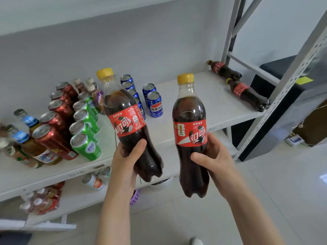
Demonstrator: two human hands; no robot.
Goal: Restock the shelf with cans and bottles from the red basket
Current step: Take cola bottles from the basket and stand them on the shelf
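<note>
My left hand [126,159] grips a cola bottle [123,110] with a yellow cap and red label around its lower body, tilted slightly left. My right hand [215,159] grips a second cola bottle [190,110] of the same kind, held upright. Both bottles hang in front of the white shelf [185,96]. On the shelf stand rows of red cans [58,119], green cans [85,124] and blue cans [154,104]. Two more cola bottles [247,93] lie on their sides at the shelf's right end. The red basket is out of view.
Tea bottles [26,138] stand at the shelf's left end. A lower shelf [79,197] holds cans and a wrapped pack of bottles. A grey perforated upright [283,91] bounds the shelf on the right, with a dark cabinet [276,80] behind it. Tiled floor lies below.
</note>
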